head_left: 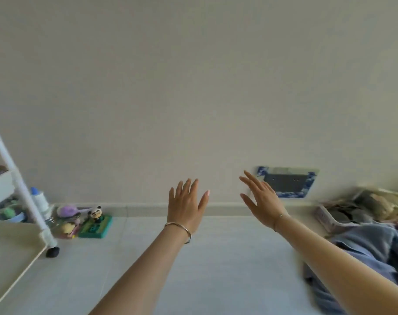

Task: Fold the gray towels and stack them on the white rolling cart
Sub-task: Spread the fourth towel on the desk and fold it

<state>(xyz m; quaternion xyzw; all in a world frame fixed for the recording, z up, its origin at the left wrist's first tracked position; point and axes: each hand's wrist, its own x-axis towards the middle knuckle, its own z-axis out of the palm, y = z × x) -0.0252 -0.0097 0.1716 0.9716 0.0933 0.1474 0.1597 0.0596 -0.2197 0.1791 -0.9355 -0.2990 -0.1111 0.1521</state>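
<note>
Arms outstretched: left hand (186,205), right hand (264,201), fingers spread, holding nothing. Gray towels (361,248) heaped at right (blurred); white cart (27,262) at left. Risk: tangled heap, several towels dragged together.

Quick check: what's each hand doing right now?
Left hand: open, fingers straight, holding nothing.
Right hand: open, fingers spread, holding nothing.
</note>
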